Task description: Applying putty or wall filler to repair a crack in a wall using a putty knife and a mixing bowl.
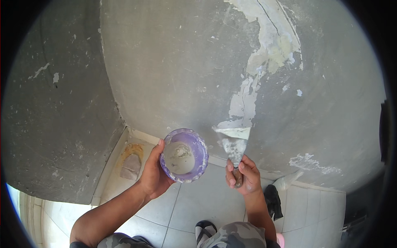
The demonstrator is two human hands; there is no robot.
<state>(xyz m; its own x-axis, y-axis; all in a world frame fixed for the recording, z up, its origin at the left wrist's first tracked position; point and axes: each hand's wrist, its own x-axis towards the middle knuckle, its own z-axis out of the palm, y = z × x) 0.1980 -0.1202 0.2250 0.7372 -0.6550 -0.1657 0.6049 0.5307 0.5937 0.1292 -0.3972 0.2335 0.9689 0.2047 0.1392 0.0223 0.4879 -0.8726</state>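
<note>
My left hand (154,173) grips a purple bowl (200,149) from its left side, thumb at the rim. Pale filler (180,158) lies in the bowl, and dried white bits crust its rim. To the right, my right hand (247,177) is closed round the handle of a putty knife (235,149), blade up. White paste coats the blade's wide edge, which overlaps the lower end of a whitish patch (242,103) on the grey wall; whether it touches the wall I cannot tell. Dark cracks run down through the patch.
The grey wall (165,74) meets a darker wall (53,124) at a corner on the left. A brownish stone-like piece (131,167) lies by a rusty stain there. On the tiled floor (186,206), a black bag-like thing (273,201) and a pale bag-like thing (287,181) lie at right.
</note>
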